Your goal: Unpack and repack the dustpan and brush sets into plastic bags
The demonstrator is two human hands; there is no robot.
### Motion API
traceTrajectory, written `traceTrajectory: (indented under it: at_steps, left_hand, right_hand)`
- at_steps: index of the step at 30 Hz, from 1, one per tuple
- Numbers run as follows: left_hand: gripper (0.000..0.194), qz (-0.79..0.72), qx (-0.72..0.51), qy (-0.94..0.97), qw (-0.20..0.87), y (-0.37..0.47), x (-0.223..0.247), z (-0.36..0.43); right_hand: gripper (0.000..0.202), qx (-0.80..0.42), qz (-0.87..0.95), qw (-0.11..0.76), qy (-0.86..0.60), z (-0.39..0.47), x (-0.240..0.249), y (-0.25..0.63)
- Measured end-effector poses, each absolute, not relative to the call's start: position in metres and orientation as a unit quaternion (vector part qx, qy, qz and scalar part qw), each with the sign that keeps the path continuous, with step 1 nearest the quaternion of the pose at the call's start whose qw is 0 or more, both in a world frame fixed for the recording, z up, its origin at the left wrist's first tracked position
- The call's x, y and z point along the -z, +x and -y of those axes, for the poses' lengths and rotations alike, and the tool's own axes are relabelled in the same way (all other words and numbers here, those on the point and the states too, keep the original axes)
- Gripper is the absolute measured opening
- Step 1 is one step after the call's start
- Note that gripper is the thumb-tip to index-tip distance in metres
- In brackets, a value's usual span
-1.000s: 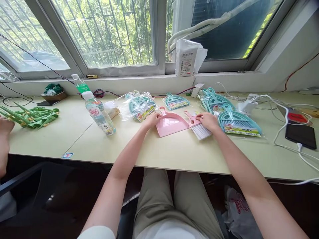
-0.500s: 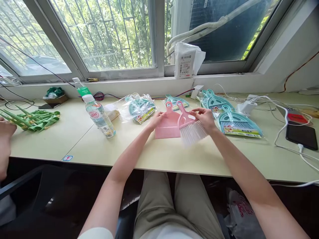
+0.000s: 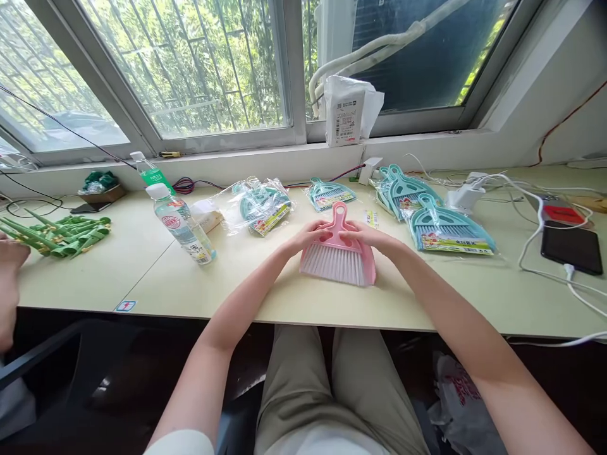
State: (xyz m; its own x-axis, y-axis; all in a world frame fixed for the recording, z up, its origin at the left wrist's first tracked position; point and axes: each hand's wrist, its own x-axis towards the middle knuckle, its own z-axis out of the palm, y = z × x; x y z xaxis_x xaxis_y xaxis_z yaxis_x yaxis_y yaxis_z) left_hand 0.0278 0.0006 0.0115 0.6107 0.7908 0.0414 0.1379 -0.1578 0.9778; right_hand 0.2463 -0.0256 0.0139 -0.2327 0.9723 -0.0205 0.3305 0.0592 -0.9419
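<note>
Both hands (image 3: 306, 236) (image 3: 372, 236) pinch pink plastic white-bristled brush (image 3: 338, 239) over pink plastic dustpan (image 3: 369, 265), edge showing four o'clock; stacking step, seemingly; alignment needs even grip.

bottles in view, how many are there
2: the green-labelled bottle near the window, and the nearer bottle in front of it, on the table left of the pink brush. No others show.

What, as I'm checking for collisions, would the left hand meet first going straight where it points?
The pink brush, which it touches; beyond that, likely the right hand, though depth is unclear.
</note>
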Motion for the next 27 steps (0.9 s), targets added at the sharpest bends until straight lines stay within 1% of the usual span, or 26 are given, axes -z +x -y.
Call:
traceTrajectory:
  at_steps: [2,4,7,10,16,20,22,25,27]
  left_hand:
    - [0.046,-0.326,-0.287,0.704,0.562,0.027,-0.011,-0.001]
    - [0.049,-0.319,-0.274,0.705,0.570,0.026,-0.010,-0.001]
    - [0.051,-0.310,-0.268,0.697,0.588,0.025,-0.010,-0.002]
    - [0.050,-0.333,-0.287,0.673,0.595,0.025,-0.012,-0.004]
    - [0.041,-0.393,-0.285,0.665,0.567,0.027,-0.015,-0.005]
    - [0.037,-0.420,-0.297,0.692,0.506,0.030,-0.012,-0.006]
    - [0.037,-0.412,-0.311,0.696,0.498,0.031,-0.011,-0.006]
    - [0.039,-0.381,-0.335,0.678,0.532,0.028,-0.012,-0.004]
    - [0.043,-0.366,-0.316,0.663,0.571,0.024,-0.013,-0.003]
  right_hand:
    - [0.040,-0.518,0.625,0.337,-0.477,0.028,-0.014,0.244]
    - [0.036,-0.542,0.598,0.355,-0.472,0.029,-0.011,0.239]
    - [0.033,-0.550,0.559,0.387,-0.485,0.032,-0.009,0.232]
    - [0.032,-0.550,0.544,0.405,-0.487,0.037,-0.012,0.228]
    - [0.027,-0.558,0.528,0.423,-0.481,0.040,-0.012,0.222]
    - [0.031,-0.584,0.504,0.424,-0.474,0.035,-0.004,0.222]
    - [0.033,-0.575,0.518,0.434,-0.461,0.034,-0.002,0.223]
    - [0.038,-0.548,0.551,0.453,-0.437,0.033,-0.002,0.226]
    - [0.042,-0.539,0.552,0.466,-0.434,0.031,-0.002,0.228]
